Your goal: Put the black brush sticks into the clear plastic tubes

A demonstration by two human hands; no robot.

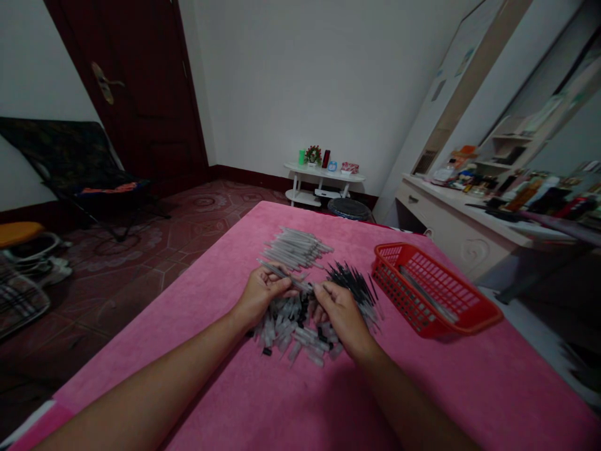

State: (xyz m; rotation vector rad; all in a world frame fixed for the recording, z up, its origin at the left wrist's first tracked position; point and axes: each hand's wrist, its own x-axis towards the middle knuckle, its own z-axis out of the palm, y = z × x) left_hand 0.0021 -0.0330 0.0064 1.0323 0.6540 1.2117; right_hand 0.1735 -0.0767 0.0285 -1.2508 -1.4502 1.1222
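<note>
On the pink cloth-covered table (pixel 263 388), my left hand (pixel 260 293) is closed around a clear pen barrel (pixel 277 272) that sticks out up and to the left. My right hand (pixel 342 313) meets it at the barrel's near end, fingers pinched there; what they pinch is too small to name. Under both hands lies a heap of small clear caps (pixel 293 338). A pile of clear pen barrels (pixel 295 247) lies just beyond the hands. A fan of thin black refills (pixel 350 275) lies right of them.
A red plastic basket (pixel 434 291) holding a few finished pens sits at the right of the table. Beyond are a dark red door (pixel 136 81), a folding chair (pixel 79 169), a small white stand (pixel 323 178) and a cluttered dresser (pixel 469 219).
</note>
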